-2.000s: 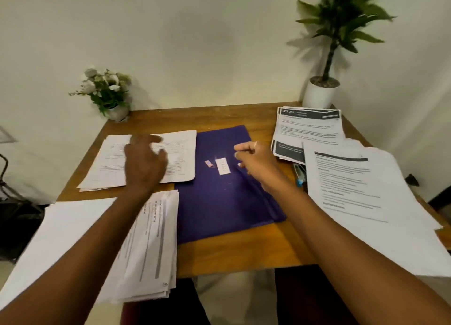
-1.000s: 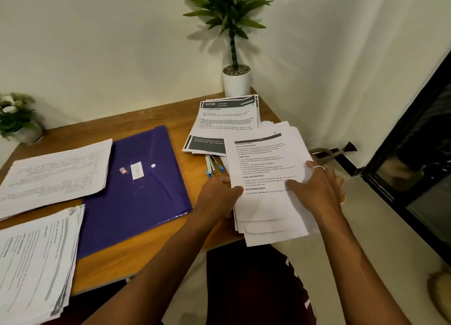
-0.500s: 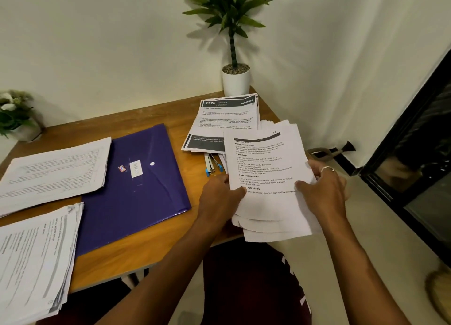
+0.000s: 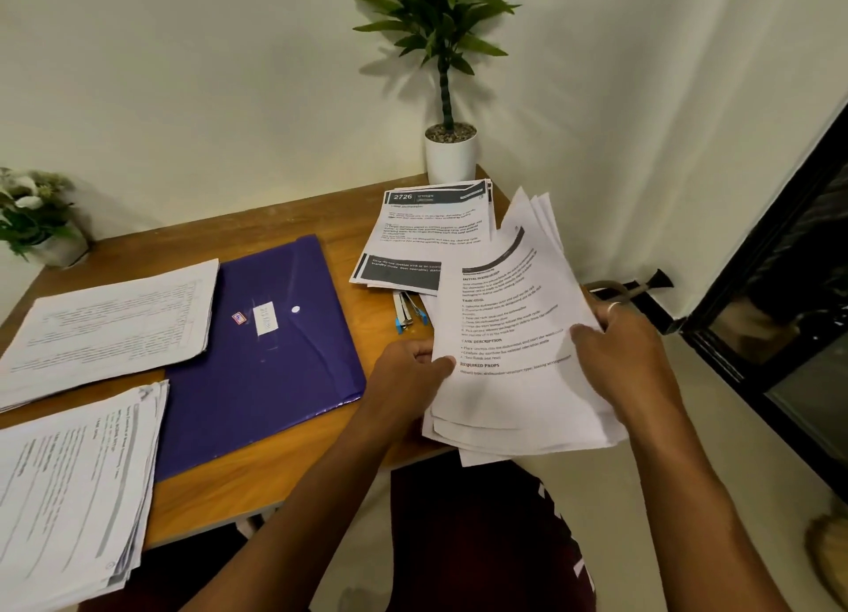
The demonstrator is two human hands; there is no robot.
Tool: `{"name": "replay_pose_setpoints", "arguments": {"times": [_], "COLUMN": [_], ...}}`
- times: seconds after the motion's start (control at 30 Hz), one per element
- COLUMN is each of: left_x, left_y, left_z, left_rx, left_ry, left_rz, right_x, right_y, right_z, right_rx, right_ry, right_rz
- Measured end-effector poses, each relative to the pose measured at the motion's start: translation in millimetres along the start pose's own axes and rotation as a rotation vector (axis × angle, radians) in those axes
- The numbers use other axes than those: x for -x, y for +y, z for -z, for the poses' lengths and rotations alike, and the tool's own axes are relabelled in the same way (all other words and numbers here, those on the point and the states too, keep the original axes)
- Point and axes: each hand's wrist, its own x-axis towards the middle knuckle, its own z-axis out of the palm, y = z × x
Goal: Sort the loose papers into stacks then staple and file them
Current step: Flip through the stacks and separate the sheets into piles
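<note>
Far left on the brown wooden table (image 4: 284, 464), I log a small white-flowered plant in a pale pot (image 4: 34, 216). Next, two stacks of printed white paper: a near stack (image 4: 69, 487) overhanging the table's near edge and a far stack (image 4: 114, 322) behind it. Both touch the flat purple plastic snap folder (image 4: 261, 359), which lies closed at mid-table. Right of the folder I note a small blue-and-white stapler (image 4: 408, 313), partly hidden under a stack of sheets with dark header bands (image 4: 431, 235). Behind that, at the far corner, stands a tall green leafy plant in a white pot (image 4: 449, 152). At the near right corner the person's left hand (image 4: 408, 377) pinches the left edge of a fanned sheaf of white printed pages (image 4: 514, 336), thumb on top. The ringed right hand (image 4: 619, 359) grips the right edge. The sheaf is raised and tilted, its far ends splayed.
</note>
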Motion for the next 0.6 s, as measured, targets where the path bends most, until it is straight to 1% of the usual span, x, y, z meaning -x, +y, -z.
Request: {"name": "replay_pose_setpoints", "arguments": {"times": [0.2, 0.37, 0.47, 0.6], "left_x": [0.2, -0.1, 1.3, 3.7], "left_y": [0.8, 2.3, 1.7, 6.7], "left_z": [0.9, 0.2, 0.0, 1.3], "left_rx": [-0.018, 0.074, 0.067, 0.089], "left_ry": [-0.039, -0.052, -0.051, -0.063], "left_rz": [0.061, 0.128, 0.114, 0.14], "right_x": [5.4, 7.9, 10.4, 17.5], "right_y": [-2.1, 2.2, 0.3, -8.8], "right_z": [22.6, 38.0, 47.4, 59.2], "right_rx": [-0.025, -0.077, -0.117, -0.185], "right_ry": [0.099, 0.188, 0.248, 0.311], "right_rz": [-0.054, -0.057, -0.039, 0.013]}}
